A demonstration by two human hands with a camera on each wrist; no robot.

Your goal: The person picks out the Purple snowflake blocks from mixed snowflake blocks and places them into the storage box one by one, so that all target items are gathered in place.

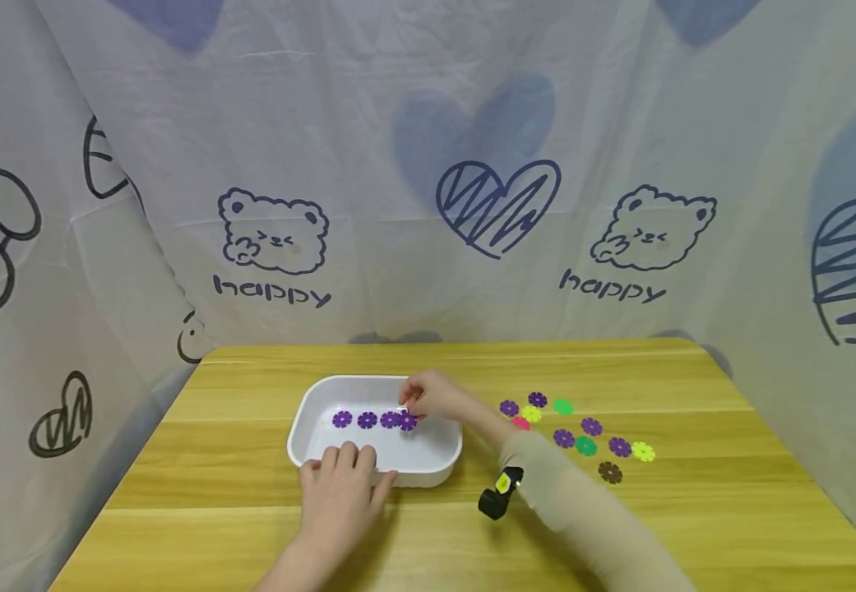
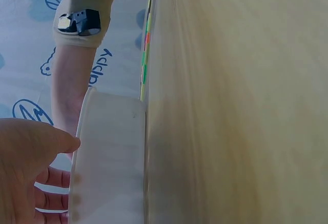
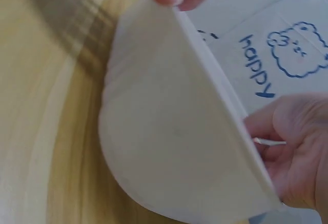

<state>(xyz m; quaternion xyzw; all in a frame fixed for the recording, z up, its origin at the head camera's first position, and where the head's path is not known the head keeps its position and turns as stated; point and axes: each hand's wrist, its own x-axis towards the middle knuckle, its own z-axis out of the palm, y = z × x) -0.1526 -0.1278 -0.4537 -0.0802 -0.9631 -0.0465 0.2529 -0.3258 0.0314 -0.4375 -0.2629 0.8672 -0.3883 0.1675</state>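
Note:
A white plastic tub sits on the table, with purple snowflake discs lying in a row on its floor. My left hand grips the tub's near rim, fingers over the inside and thumb toward the outer wall; the left wrist view shows this grip on the tub wall. Over the tub's right part, my right hand pinches a purple snowflake disc at the row's right end, overlapping its neighbour. In the right wrist view the tub wall hides the fingertips of the right hand.
Right of the tub, loose snowflake discs lie scattered, among them a green disc, a yellow disc, a brown disc and several purple ones. The right forearm crosses beside them, wearing a black wrist device. A printed cloth hangs behind the wooden table.

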